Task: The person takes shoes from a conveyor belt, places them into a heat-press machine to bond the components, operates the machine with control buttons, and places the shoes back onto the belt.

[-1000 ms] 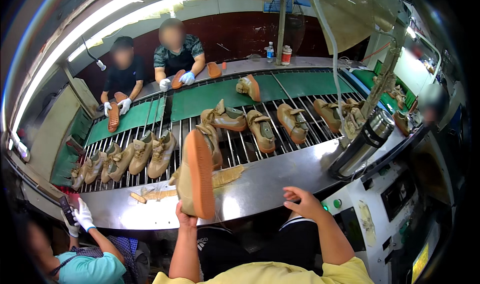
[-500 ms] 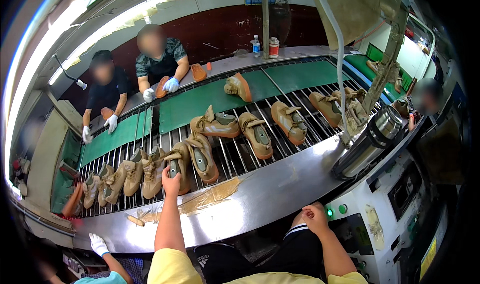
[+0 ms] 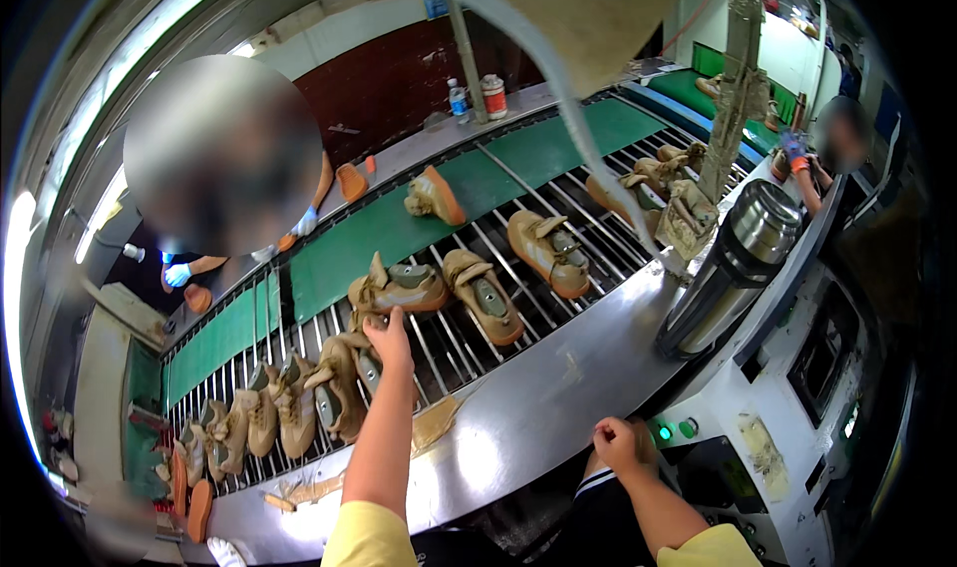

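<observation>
My left hand (image 3: 389, 340) reaches over the metal rod conveyor, thumb and fingers apart. It is at a tan shoe (image 3: 367, 370) with a grey-green last inside, which the hand and forearm partly cover. Just beyond the fingertips, another tan shoe (image 3: 409, 290) lies turned sideways, its tongue sticking up. To the left of my hand stands a tan shoe (image 3: 341, 392) with its tongue pulled open. My right hand (image 3: 620, 445) rests near my knee beside the machine panel, fingers curled in, and no object shows in it.
More tan shoes (image 3: 483, 296) line the rods (image 3: 446, 343), and one lies on the green belt (image 3: 349, 218). A steel flask (image 3: 733, 268) stands on the metal ledge (image 3: 538, 407). Orange soles (image 3: 199, 510) are at the left. A hanging hose (image 3: 573, 118) crosses the view. Co-workers stand across the line.
My left hand has moved right from one shoe to the neighbouring one. My right hand has curled more closed. The view has shifted, and orange soles now show at the lower left.
</observation>
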The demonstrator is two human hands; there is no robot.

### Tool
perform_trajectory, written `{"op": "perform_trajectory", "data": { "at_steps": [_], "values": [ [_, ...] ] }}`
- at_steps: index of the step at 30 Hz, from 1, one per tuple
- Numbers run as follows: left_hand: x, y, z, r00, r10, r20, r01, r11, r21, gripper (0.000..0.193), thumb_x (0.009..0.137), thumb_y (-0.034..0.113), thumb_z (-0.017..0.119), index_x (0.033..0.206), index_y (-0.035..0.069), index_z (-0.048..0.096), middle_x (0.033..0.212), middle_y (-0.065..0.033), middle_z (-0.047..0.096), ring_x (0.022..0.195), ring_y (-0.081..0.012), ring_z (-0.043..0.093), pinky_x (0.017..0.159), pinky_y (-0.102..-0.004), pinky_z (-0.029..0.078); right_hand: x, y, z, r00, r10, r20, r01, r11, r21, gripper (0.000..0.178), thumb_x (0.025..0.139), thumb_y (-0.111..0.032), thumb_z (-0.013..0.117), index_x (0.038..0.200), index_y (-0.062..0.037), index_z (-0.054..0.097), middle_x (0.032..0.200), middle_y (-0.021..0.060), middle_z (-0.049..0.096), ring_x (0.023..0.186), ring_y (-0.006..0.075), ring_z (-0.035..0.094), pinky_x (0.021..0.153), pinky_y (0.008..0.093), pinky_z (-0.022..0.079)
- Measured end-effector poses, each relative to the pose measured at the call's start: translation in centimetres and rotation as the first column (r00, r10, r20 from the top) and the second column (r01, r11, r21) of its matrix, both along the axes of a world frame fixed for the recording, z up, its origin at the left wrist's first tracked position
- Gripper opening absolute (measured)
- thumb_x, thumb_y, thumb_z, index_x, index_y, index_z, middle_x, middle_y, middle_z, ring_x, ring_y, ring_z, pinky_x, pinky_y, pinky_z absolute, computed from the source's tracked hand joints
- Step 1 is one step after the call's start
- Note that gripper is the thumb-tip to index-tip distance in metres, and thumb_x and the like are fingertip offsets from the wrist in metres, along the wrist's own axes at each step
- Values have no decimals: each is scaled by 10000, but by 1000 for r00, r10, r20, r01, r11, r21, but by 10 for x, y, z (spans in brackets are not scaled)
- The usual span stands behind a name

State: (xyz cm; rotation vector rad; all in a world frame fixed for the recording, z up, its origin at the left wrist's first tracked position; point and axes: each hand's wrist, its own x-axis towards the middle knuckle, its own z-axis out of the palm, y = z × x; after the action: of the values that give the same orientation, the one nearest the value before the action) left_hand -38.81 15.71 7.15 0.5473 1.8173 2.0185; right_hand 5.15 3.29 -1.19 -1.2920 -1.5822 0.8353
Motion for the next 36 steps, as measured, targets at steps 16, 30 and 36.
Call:
{"op": "perform_trajectory", "data": {
  "at_steps": [16,30,36],
  "values": [
    [-31,139,-14,906,255,338,-111,914,-391,971,663,100,733,1429,-34,153,1311,-221,414,1093,-289,514,860,-489,464,1,5,7,997,-12,73,10,999,33,55,674,-57,677,662,-63,624,560,58,588,489,159,593,476,265,456],
    [53,-181,4,596,-473,649,182,866,465,387,814,57,521,1199,63,486,966,-23,569,812,-160,598,792,-338,551,-15,-10,47,924,188,-333,-328,838,-436,492,873,-265,658,1309,-96,504,994,82,666,869,165,626,780,300,496],
    [215,-272,73,415,-768,488,617,632,470,758,636,146,712,1318,-2,417,1194,-133,552,1085,-278,569,916,-399,494,-31,-72,141,490,42,-871,-636,700,-324,808,921,-355,580,1512,-195,54,1386,110,407,1128,243,530,985,385,401]
  ]
}}
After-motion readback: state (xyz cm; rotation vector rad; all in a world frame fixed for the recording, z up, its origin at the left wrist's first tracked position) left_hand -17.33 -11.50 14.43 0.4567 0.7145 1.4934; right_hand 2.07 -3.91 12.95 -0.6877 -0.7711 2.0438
